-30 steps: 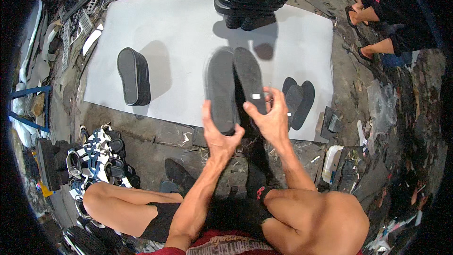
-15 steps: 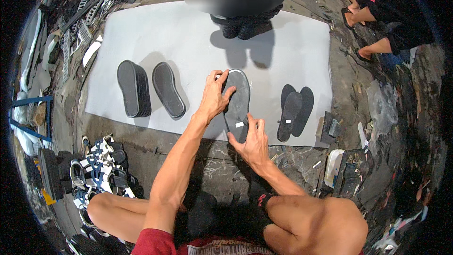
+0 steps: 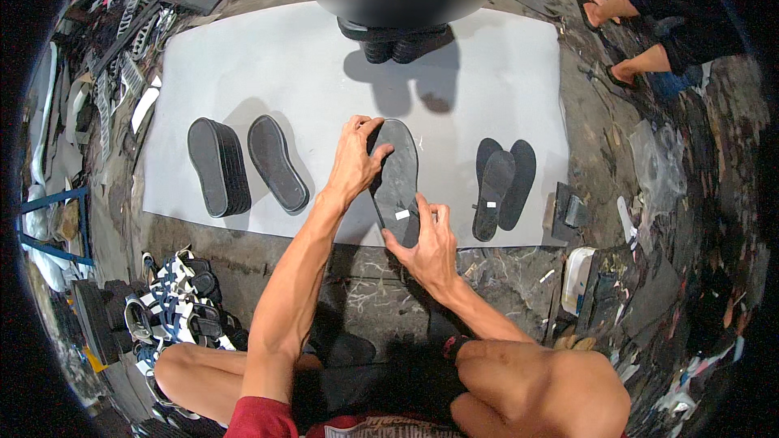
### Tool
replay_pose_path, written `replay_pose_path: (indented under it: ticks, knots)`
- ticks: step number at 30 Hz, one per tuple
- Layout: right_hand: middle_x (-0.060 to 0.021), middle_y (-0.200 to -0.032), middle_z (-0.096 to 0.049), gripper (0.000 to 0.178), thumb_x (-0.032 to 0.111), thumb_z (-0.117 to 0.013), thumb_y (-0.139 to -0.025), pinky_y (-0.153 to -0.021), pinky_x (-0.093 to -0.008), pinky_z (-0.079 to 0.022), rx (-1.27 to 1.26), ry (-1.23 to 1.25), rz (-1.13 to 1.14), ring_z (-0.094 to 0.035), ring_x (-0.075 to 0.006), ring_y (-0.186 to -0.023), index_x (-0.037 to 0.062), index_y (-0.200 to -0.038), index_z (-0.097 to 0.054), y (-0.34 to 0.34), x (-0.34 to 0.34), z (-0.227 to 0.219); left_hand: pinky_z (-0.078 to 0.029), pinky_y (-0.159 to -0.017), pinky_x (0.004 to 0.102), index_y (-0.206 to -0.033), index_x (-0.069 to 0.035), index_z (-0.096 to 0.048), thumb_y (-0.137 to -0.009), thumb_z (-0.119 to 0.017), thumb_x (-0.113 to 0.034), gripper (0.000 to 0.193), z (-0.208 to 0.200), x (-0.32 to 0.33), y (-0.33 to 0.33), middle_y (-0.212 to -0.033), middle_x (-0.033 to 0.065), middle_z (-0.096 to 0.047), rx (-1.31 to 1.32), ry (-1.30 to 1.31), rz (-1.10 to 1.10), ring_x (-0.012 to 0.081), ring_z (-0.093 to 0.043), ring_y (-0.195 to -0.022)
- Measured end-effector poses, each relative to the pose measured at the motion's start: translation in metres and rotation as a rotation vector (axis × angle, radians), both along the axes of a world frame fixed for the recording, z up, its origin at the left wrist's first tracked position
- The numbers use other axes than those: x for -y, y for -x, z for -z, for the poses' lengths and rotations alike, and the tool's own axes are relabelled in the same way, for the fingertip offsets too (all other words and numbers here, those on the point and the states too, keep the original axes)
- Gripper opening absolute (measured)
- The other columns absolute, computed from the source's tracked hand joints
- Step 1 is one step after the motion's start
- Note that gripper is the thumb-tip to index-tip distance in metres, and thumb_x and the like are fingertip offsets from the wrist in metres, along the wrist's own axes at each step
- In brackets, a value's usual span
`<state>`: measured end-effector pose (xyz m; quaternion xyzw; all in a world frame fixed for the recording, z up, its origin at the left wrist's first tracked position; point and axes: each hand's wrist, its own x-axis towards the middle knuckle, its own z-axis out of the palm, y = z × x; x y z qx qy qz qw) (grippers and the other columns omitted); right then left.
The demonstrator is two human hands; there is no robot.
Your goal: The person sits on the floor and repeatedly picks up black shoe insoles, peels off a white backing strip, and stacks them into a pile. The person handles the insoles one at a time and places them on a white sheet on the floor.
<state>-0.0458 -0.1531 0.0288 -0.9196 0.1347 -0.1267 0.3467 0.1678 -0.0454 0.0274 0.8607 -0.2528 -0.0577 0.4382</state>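
Left grip (image 3: pixel 357 160) clamps the grey sole (image 3: pixel 399 169) far end, right grip (image 3: pixel 430 248) near end. Lengthwise, it points away from the body.

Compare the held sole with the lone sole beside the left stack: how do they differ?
The held sole has the left hand and right hand on it; the lone sole lies untouched. The held sole bears a white label toward its near end; the lone sole shows none. The lone sole slants more, far end leftward, than the held sole. Both are dark and elongated.
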Motion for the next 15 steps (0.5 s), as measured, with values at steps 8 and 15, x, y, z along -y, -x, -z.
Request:
replay_pose_path:
  ticks: [8,15]
  knots:
    - [-0.023,-0.122,-0.058,0.094,0.039,-0.094,-0.086,-0.076,-0.0512,-0.063,-0.004,0.034,-0.005,-0.072,-0.0416,-0.097,-0.0082,-0.156,-0.053,-0.0013,0.0012,0.0019,-0.058,-0.105,0.0499,-0.142,-0.001,-0.074,-0.091,-0.088,-0.021,0.056,-0.0033,-0.0009,-0.0054,-0.139,0.0247,-0.067,0.06,-0.088,0.05,0.0431,-0.069,-0.124]
    - [-0.0226,-0.123,-0.058,0.095,0.042,-0.093,-0.088,-0.072,-0.0504,-0.062,0.016,0.066,0.011,-0.072,-0.0404,-0.094,-0.0068,-0.158,-0.052,0.0004,-0.0016,0.0024,-0.053,-0.111,0.0516,-0.14,0.004,-0.073,-0.092,-0.087,-0.019,0.055,0.0012,-0.001,-0.0038,-0.139,0.0278,-0.066,0.097,-0.046,0.077,0.0477,-0.064,-0.128]
